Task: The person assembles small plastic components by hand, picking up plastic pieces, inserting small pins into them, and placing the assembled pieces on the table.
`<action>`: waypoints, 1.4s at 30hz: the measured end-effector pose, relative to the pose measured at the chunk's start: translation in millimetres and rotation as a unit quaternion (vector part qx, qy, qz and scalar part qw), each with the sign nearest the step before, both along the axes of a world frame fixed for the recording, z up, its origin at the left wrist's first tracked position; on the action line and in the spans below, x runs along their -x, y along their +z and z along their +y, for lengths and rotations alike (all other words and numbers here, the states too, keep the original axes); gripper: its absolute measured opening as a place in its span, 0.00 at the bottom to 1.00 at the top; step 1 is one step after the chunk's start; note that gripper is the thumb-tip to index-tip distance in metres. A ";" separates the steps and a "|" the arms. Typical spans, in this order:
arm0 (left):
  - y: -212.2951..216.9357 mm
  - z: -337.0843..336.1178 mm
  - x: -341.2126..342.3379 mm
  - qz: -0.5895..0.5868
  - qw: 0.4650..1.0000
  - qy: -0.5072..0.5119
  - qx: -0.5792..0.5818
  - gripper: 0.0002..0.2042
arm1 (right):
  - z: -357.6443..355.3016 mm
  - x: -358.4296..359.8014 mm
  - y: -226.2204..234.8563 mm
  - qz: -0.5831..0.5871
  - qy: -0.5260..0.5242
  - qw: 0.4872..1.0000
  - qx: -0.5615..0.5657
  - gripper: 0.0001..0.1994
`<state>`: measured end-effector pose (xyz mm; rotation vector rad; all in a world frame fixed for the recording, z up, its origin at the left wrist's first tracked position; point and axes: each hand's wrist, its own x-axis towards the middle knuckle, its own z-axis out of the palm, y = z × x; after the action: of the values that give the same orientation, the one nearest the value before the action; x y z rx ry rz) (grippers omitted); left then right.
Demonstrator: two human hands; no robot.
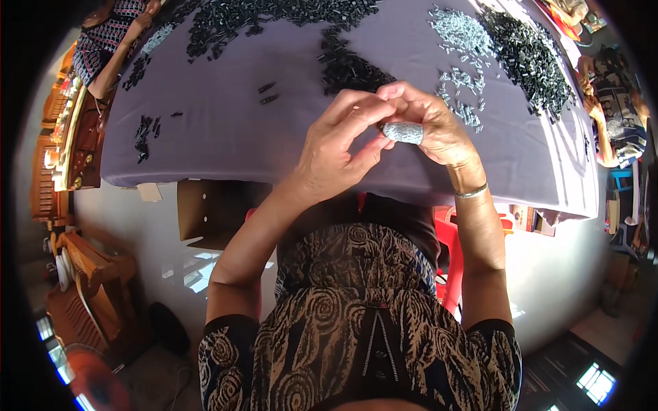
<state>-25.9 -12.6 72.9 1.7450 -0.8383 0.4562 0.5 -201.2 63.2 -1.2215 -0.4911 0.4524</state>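
My left hand [339, 147] and my right hand [432, 127] meet above the near edge of a table covered in a lilac cloth [226, 130]. Their fingertips pinch together on a very small part that I can barely see between them. A grey fabric guard [403, 132] covers my right thumb. A thin metal bangle [471, 192] sits on my right wrist. Just beyond my hands lies a heap of small black parts [349, 68].
More black parts spread along the far edge [274, 17] and at the right [531, 58], with pale grey parts [459, 34] between. Other people sit at the far left [103, 41] and right [610, 103]. A cardboard box [212, 209] and red stool [452, 274] stand below the table.
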 end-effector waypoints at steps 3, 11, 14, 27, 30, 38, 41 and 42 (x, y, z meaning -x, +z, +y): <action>-5.2 2.3 -2.0 -0.015 0.998 0.008 -0.062 0.17 | -0.4 1.7 -6.0 -0.002 0.004 1.000 0.007 0.22; -13.2 -1.5 3.3 0.013 0.998 0.039 -0.057 0.13 | -2.0 12.1 -15.4 0.066 -0.043 0.997 -0.025 0.19; -13.5 -1.4 8.3 0.021 0.994 0.066 -0.090 0.13 | 1.1 15.9 -16.7 0.099 -0.074 0.992 -0.032 0.18; -36.2 2.5 4.7 0.234 0.972 -0.008 0.037 0.08 | -51.5 33.1 -11.8 -0.122 -0.338 0.893 0.270 0.05; -46.5 5.2 -1.7 0.325 0.940 -0.038 0.100 0.08 | -90.4 30.8 -27.3 -0.153 -0.374 0.812 0.421 0.07; -58.5 6.7 -7.0 0.317 0.944 -0.017 0.094 0.08 | -79.1 23.0 -35.8 -0.239 -0.352 0.753 0.502 0.06; -62.4 5.2 -9.0 0.321 0.941 -0.011 0.108 0.08 | -83.2 21.8 -39.1 -0.257 -0.342 0.747 0.509 0.06; -64.2 4.4 -10.2 0.320 0.941 -0.009 0.109 0.08 | -83.6 22.2 -39.7 -0.262 -0.339 0.757 0.493 0.06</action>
<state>-15.7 -8.2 8.7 1.5351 -0.3191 -0.0449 -21.7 -284.8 23.5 -2.4650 -0.2066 -0.3638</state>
